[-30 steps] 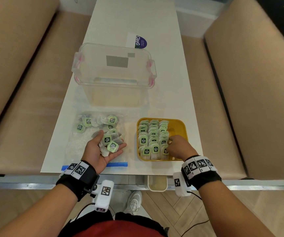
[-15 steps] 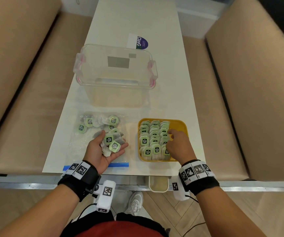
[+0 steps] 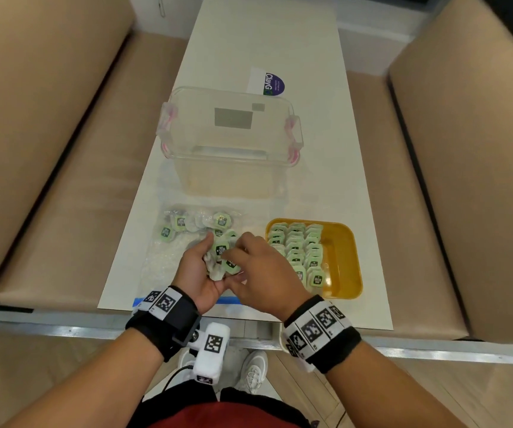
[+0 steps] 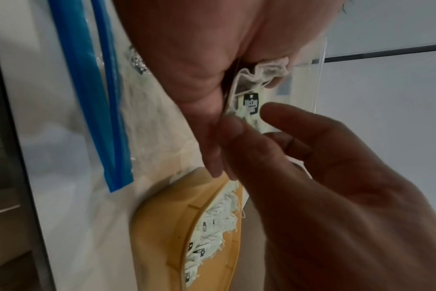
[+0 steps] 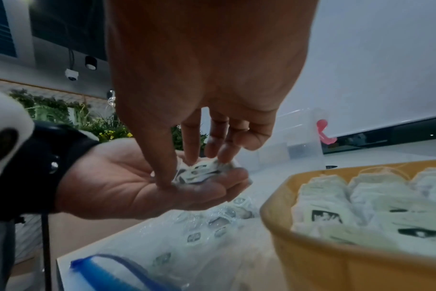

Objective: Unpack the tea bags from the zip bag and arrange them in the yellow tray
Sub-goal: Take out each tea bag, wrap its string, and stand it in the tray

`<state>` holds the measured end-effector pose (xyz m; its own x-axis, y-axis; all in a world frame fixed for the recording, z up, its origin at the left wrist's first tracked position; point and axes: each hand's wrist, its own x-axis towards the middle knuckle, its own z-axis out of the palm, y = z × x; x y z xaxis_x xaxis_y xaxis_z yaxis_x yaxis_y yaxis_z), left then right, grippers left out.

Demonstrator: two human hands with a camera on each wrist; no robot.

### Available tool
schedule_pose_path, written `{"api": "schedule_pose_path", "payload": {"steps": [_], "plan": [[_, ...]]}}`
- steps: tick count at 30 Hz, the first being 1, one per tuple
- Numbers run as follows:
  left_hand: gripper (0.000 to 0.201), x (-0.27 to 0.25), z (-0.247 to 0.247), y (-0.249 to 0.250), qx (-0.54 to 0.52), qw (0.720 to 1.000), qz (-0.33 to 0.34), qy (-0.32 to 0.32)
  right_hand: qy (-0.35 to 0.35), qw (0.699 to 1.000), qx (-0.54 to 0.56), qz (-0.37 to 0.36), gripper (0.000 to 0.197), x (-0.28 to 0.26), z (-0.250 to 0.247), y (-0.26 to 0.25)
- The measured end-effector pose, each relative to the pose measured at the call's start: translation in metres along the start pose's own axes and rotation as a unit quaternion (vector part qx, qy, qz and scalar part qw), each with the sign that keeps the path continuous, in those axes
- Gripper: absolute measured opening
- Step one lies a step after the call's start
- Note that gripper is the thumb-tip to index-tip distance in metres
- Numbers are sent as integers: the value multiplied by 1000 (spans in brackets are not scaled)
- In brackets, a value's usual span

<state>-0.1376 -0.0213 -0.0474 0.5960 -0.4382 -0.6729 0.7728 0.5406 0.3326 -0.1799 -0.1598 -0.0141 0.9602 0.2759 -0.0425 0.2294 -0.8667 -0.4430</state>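
My left hand (image 3: 199,268) is palm up over the clear zip bag (image 3: 162,261), cupping several green-tagged tea bags (image 3: 221,251). My right hand (image 3: 260,267) reaches across into that palm; in the right wrist view its thumb and fingers pinch one tea bag (image 5: 202,171) lying on the left hand (image 5: 122,189). The left wrist view shows the same tea bag (image 4: 251,103) between both hands. The yellow tray (image 3: 343,261) to the right holds three rows of tea bags (image 3: 298,248). More tea bags (image 3: 181,222) lie at the far end of the zip bag.
A clear plastic box (image 3: 230,168) with pink clips stands behind the bag and tray. A purple sticker (image 3: 272,84) lies farther back on the white table (image 3: 317,186). The bag's blue zip strip (image 3: 229,301) is at the table's near edge. Tan benches flank the table.
My right hand left the yellow tray and moved left into my left palm, where it now pinches a tea bag. The left hand stayed cupped over the zip bag.
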Motion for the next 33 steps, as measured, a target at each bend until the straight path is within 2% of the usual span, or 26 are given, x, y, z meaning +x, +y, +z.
{"api": "schedule_pose_path", "payload": {"steps": [4,7,14,18,21,24,27,30,33], "plan": [[54,-1,-2,1,20,1000,-1,16,-22,1000,-7,3,36,7,7,0],[47,-1,-3,1,26,999,-1,23,-29,999,0,21,30,8,8,-2],[42,-1,-3,0,59,998,-9,7,26,999,-5,25,27,7,2,-13],[48,1,-5,1,53,998,-10,14,62,997,12,35,19,6,-8,-8],[50,3,-5,1,48,998,-12,27,60,995,21,73,15,4,-14,-2],[52,5,-4,1,51,998,-17,35,63,989,63,119,27,-1,-27,8],[57,8,-4,1,51,998,-21,38,47,987,40,146,34,-8,-46,22],[59,11,-7,1,53,998,-18,42,56,983,-37,173,20,-20,-67,47],[59,14,-12,1,58,997,-17,45,40,965,-99,239,11,-29,-90,81]]}}
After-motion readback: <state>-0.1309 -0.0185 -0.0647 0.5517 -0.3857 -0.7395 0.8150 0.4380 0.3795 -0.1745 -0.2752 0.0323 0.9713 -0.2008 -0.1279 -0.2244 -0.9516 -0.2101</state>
